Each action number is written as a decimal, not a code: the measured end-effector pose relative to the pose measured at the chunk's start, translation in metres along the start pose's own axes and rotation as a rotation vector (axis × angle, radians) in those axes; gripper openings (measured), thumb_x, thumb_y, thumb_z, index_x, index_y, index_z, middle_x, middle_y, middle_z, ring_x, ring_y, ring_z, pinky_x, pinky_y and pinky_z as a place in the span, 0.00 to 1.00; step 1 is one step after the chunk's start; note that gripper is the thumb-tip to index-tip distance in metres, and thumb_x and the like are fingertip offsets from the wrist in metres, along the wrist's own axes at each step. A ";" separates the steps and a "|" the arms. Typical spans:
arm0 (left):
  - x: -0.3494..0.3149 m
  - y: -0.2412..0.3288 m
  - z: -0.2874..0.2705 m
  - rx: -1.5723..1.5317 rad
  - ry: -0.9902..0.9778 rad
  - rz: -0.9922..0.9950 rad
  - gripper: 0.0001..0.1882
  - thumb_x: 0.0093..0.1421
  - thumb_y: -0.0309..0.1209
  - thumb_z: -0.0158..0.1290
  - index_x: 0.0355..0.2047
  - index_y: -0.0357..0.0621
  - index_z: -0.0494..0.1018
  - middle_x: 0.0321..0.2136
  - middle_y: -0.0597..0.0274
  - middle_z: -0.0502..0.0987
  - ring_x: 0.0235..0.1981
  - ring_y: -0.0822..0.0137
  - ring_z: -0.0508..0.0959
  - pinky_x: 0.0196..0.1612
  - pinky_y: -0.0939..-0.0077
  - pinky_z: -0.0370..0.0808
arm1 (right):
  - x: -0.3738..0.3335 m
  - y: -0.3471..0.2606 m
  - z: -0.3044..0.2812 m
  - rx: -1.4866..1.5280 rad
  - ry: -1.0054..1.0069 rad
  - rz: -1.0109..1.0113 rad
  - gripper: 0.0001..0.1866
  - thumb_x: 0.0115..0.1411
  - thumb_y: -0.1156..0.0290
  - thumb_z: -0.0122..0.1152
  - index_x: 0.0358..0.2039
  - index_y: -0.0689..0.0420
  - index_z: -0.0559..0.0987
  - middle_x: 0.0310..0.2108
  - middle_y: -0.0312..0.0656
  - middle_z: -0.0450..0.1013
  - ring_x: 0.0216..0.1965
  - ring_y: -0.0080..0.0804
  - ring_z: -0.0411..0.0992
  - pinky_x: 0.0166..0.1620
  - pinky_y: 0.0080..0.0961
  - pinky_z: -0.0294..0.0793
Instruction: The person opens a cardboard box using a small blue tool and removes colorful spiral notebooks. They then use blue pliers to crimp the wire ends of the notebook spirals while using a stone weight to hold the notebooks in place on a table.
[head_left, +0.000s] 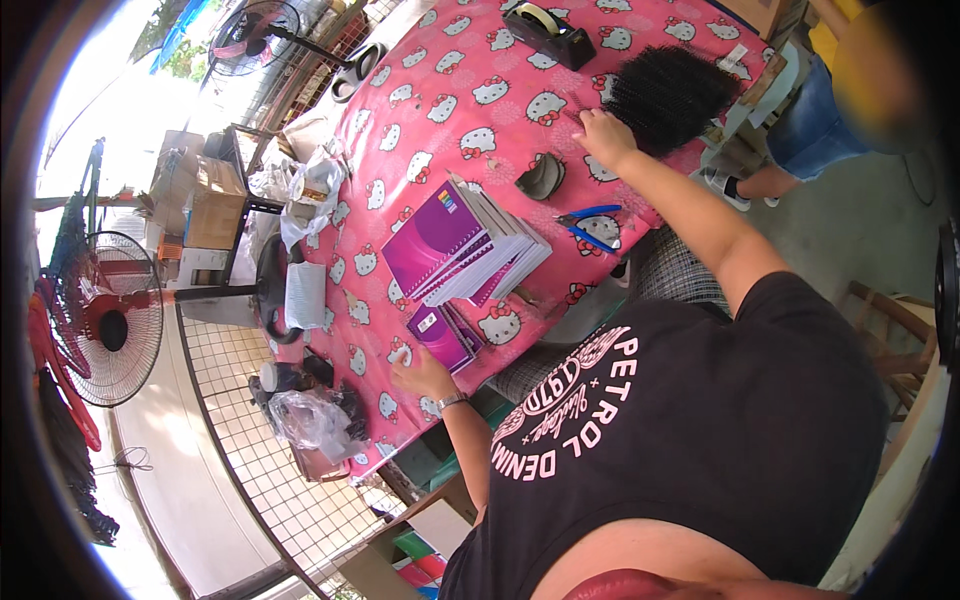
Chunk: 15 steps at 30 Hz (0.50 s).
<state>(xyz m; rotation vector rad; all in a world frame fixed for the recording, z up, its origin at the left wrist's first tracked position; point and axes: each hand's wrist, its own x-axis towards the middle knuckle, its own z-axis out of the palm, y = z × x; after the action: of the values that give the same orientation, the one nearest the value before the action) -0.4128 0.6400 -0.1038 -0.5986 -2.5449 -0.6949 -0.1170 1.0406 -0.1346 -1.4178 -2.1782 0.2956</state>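
My left hand [425, 376] is open over the pink tablecloth, its fingers apart beside a few small purple notebooks [440, 338]. Behind them sits a stack of larger purple spiral notebooks [435, 240], with white page edges toward me. My right hand [608, 142] reaches to the near left edge of a pile of black spiral binding coils [670, 98]. Its fingers are pinched at a thin dark strand that looks like one coil. Blue-handled pliers [592, 224] lie nearer to me. A dark curved piece [541, 177], whose kind is unclear, rests left of that hand.
A black tape dispenser [550, 36] stands at the far side of the pink patterned tablecloth [430, 180]. Along the left edge are a white roll [305, 296], plastic bags [315, 420] and a standing fan [110, 320]. Another person's leg [815, 130] shows at the right.
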 end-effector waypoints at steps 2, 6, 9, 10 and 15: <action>0.032 0.065 -0.027 -0.326 0.102 0.176 0.12 0.51 0.26 0.62 0.35 0.38 0.74 0.43 0.47 0.72 0.47 0.49 0.71 0.49 0.56 0.69 | 0.008 0.024 0.018 -0.160 -0.003 -0.086 0.12 0.55 0.64 0.59 0.35 0.58 0.77 0.36 0.46 0.75 0.42 0.46 0.75 0.45 0.42 0.76; 0.050 0.205 -0.106 -0.466 0.038 0.834 0.13 0.51 0.25 0.62 0.38 0.42 0.75 0.44 0.54 0.74 0.47 0.54 0.72 0.48 0.60 0.71 | 0.023 0.035 0.020 -0.161 -0.057 0.083 0.13 0.52 0.65 0.61 0.36 0.58 0.77 0.37 0.48 0.76 0.42 0.46 0.75 0.46 0.43 0.75; 0.053 0.225 -0.101 -0.319 -0.236 1.098 0.14 0.51 0.25 0.60 0.39 0.44 0.76 0.43 0.59 0.76 0.43 0.58 0.75 0.45 0.64 0.74 | 0.030 0.019 0.005 -0.013 -0.203 0.154 0.11 0.51 0.67 0.61 0.33 0.59 0.79 0.37 0.49 0.76 0.42 0.47 0.75 0.46 0.43 0.74; 0.054 0.224 -0.098 -0.275 -0.319 1.152 0.14 0.51 0.25 0.60 0.39 0.44 0.76 0.43 0.61 0.76 0.42 0.58 0.75 0.43 0.65 0.75 | 0.034 0.020 0.005 0.067 -0.114 0.110 0.11 0.51 0.67 0.61 0.32 0.59 0.80 0.37 0.49 0.77 0.42 0.47 0.74 0.46 0.43 0.74; 0.057 0.221 -0.097 -0.300 -0.349 1.199 0.13 0.53 0.24 0.57 0.40 0.44 0.77 0.38 0.61 0.79 0.35 0.59 0.78 0.40 0.67 0.76 | 0.051 0.009 -0.038 0.290 0.157 -0.161 0.11 0.54 0.68 0.56 0.35 0.56 0.83 0.34 0.50 0.78 0.40 0.48 0.74 0.47 0.39 0.74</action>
<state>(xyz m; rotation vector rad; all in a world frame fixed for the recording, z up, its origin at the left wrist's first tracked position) -0.3191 0.7758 0.0818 -2.1967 -1.7825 -0.5014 -0.1060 1.0868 -0.0909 -1.0644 -2.0121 0.4083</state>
